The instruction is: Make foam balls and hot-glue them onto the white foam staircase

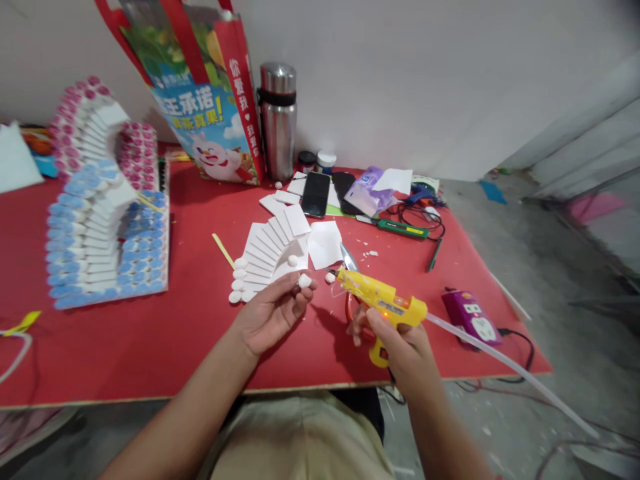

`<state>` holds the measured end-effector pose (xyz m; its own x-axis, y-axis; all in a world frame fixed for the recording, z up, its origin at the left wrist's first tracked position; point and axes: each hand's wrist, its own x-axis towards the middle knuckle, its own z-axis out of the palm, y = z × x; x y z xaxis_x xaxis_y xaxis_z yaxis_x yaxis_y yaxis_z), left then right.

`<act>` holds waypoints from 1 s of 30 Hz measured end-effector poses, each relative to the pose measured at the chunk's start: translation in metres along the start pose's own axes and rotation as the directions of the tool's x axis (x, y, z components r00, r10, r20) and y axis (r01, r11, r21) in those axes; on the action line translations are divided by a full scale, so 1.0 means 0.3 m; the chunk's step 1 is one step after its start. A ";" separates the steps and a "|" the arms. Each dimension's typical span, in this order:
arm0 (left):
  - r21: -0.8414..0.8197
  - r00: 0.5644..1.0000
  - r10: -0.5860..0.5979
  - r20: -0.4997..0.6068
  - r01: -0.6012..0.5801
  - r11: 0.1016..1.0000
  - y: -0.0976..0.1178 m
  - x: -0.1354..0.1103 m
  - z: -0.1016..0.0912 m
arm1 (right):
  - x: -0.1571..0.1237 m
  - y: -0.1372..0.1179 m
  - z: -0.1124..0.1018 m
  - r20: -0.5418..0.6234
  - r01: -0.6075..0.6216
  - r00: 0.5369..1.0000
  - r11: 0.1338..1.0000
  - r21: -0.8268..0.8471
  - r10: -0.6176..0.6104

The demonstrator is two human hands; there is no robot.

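Between the thumb and fingertips of my left hand (273,313) is a small white rounded piece (305,281). My right hand (400,340) grips a yellow hot glue gun (373,291), its nozzle pointing left toward that piece but apart from it. A long translucent glue stick (510,363) trails from the gun's back, and a small light glows on its side. Just beyond my left hand lies a fan-shaped white stepped model (270,247), with several white rounded pieces (239,275) along its left edge. Another loose white piece (330,277) rests below the nozzle.
Two finished-looking stepped models, one blue (107,233) and one pink (83,127), stand at left. A shopping bag (205,113) and steel flask (279,123) are behind. A phone (316,194), green tool (403,229) and purple power socket (470,317) lie on the red table (190,347).
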<state>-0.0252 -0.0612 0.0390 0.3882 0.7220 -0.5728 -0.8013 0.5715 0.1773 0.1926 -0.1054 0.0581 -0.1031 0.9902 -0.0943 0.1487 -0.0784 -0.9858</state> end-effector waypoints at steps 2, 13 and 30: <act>0.010 1.000 -0.001 -0.013 0.001 1.000 0.000 -0.002 0.000 | -0.001 -0.002 0.000 -0.003 0.004 1.000 1.000 -0.007 -0.004; 0.078 0.999 0.035 -0.029 -0.033 0.996 -0.005 0.003 -0.008 | -0.003 -0.005 0.003 -0.017 0.003 1.000 0.999 -0.032 -0.003; 0.447 0.948 0.312 0.055 -0.303 0.841 -0.039 0.008 -0.030 | -0.001 0.008 -0.001 -0.020 0.006 1.000 1.000 -0.016 -0.006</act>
<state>-0.0191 -0.0697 0.0283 0.1430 0.8848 -0.4435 -0.5882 0.4363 0.6809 0.1933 -0.1057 0.0558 -0.0848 0.9928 -0.0851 0.1638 -0.0704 -0.9840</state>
